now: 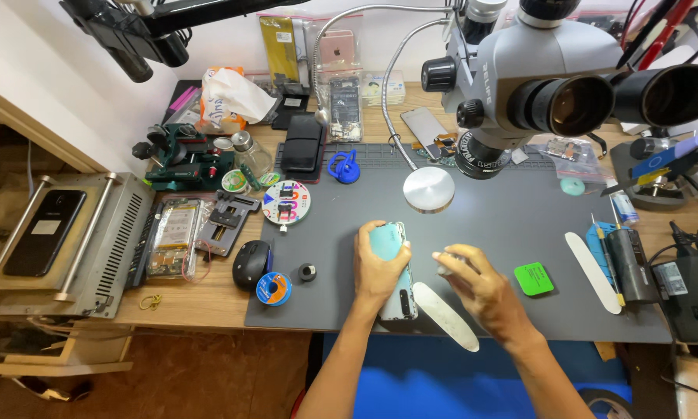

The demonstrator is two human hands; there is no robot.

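Phone (396, 304), pale teal and lying lengthwise on the grey mat (520, 217), sits under your left hand (379, 268), whose fingers curl over its top end and clamp it to the mat. Your right hand (477, 281) hovers just beside it, fingers loosely closed around something small and pale; you cannot tell what it is. Both forearms reach in from the lower edge, angled toward each other.

Beneath your right wrist lies a long white pry blade (447, 318), and a green pad (533, 278) rests near that hand. The mat covers a wooden bench (209, 299) crowded with tools: a black mouse (251, 263), a solder spool (274, 289), a round lamp head (428, 188). A microscope (547, 85) looms above, its top cut off. Your left palm hides the phone's middle.
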